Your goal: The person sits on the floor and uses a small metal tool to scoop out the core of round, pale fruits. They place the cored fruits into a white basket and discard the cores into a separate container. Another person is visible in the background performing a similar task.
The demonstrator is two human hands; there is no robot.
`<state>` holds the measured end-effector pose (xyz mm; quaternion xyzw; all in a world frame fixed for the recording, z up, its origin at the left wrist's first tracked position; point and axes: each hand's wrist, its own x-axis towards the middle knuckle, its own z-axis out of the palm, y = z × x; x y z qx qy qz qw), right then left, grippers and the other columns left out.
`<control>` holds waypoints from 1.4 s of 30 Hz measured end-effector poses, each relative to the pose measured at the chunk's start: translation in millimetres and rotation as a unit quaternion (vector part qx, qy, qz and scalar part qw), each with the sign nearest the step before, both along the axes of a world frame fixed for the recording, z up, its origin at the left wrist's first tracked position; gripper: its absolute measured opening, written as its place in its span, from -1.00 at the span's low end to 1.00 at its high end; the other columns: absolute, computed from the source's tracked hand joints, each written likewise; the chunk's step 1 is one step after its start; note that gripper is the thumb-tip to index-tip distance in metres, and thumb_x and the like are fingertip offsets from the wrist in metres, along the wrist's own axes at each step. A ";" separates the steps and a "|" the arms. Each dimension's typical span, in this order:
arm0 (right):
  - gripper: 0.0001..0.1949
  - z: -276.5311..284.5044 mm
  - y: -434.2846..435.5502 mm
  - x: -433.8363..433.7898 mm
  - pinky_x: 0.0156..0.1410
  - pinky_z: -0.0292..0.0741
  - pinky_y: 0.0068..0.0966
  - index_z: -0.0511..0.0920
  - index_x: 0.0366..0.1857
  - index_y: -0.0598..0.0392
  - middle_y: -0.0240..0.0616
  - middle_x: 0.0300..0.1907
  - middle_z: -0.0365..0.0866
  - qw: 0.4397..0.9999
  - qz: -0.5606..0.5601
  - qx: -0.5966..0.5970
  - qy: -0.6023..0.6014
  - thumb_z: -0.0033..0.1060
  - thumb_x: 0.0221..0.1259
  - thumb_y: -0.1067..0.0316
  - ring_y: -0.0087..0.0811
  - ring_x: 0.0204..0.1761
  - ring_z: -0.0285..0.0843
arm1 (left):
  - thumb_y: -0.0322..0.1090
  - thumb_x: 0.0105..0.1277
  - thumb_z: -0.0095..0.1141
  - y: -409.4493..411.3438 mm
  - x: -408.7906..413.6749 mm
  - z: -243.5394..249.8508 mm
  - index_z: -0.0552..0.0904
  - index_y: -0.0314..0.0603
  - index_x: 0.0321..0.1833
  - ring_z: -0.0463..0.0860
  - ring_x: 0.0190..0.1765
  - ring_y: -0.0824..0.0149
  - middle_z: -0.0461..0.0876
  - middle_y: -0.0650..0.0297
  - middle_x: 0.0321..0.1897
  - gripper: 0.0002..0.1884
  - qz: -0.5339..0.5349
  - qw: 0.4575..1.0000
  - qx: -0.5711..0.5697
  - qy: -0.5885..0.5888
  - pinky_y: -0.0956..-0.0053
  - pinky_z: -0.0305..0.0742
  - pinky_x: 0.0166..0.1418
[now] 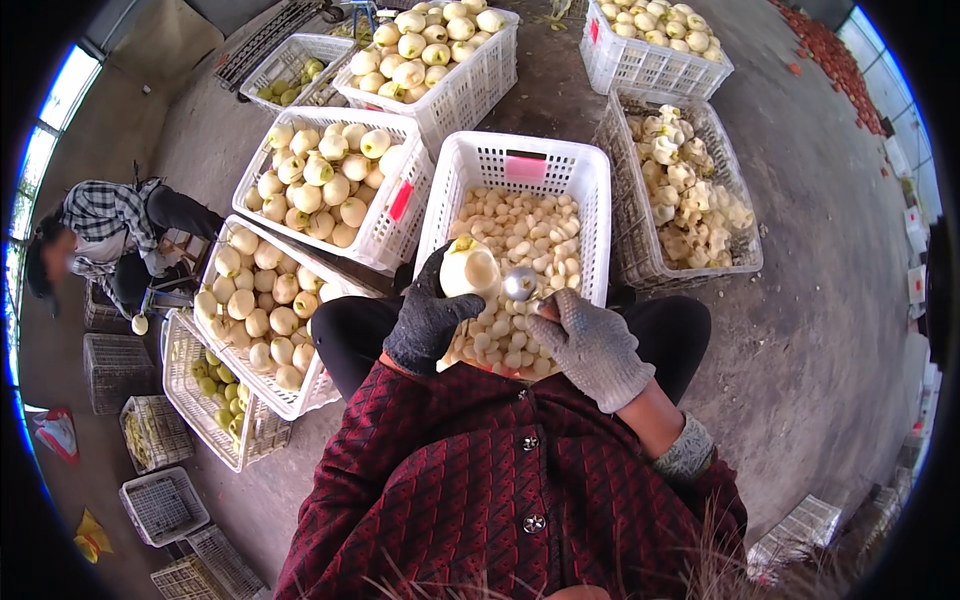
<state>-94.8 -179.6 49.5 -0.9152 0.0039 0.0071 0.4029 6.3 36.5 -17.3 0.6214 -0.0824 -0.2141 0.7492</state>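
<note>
My left hand (pixel 429 319), in a dark grey glove, holds a peeled pale fruit (pixel 469 270) with a round hollow scooped in its side and some green skin at its top. My right hand (pixel 589 341), in a light grey knitted glove, grips a metal scoop (pixel 520 284) by its handle. The scoop's round bowl is just right of the fruit, apart from it. Both hands are over the near part of a white plastic crate (pixel 598 217) between my knees. Many pale, rounded fruit pieces (pixel 525 225) lie in that crate.
Crates of peeled fruit (pixel 319 176) stand at the left and beyond. A crate (pixel 739 225) at the right holds hollowed fruit cores (pixel 679 180). A seated person (pixel 124 225) works at the far left, near stacked crates (pixel 118 367). Red pieces lie on the floor at upper right.
</note>
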 end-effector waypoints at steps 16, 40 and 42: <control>-0.66 13.9 40.2 -5.3 -0.18 0.63 -0.17 0.47 -0.22 0.16 -0.14 -0.43 0.71 0.996 0.062 -0.059 0.001 0.15 0.46 0.04 -0.07 -0.33 0.75 | -0.39 0.01 0.52 -5.5 -23.5 16.1 0.29 -0.27 0.43 0.51 0.32 0.11 0.46 0.04 0.26 -0.11 0.074 0.921 0.201 -0.324 0.24 0.41 0.44; -0.53 7.6 39.2 -3.6 -0.64 0.16 -0.63 0.54 -0.25 0.01 -0.56 -0.63 0.28 0.588 0.122 0.631 0.491 -0.08 0.55 -0.21 -0.67 -0.73 0.17 | -0.12 0.58 0.00 -15.3 -24.0 24.7 0.57 -0.34 0.16 0.71 -0.02 0.23 0.70 0.10 -0.04 -0.62 0.129 0.971 0.018 -0.199 0.34 0.58 0.14; -0.53 7.6 37.1 0.2 -0.63 0.16 -0.63 0.54 -0.25 0.02 -0.57 -0.64 0.25 0.572 0.144 0.652 0.476 -0.09 0.55 -0.21 -0.67 -0.73 0.16 | -0.03 0.54 0.03 -16.7 -20.7 25.9 0.55 -0.34 0.18 0.71 0.00 0.23 0.71 0.10 -0.06 -0.55 0.091 0.974 0.022 -0.205 0.36 0.57 0.17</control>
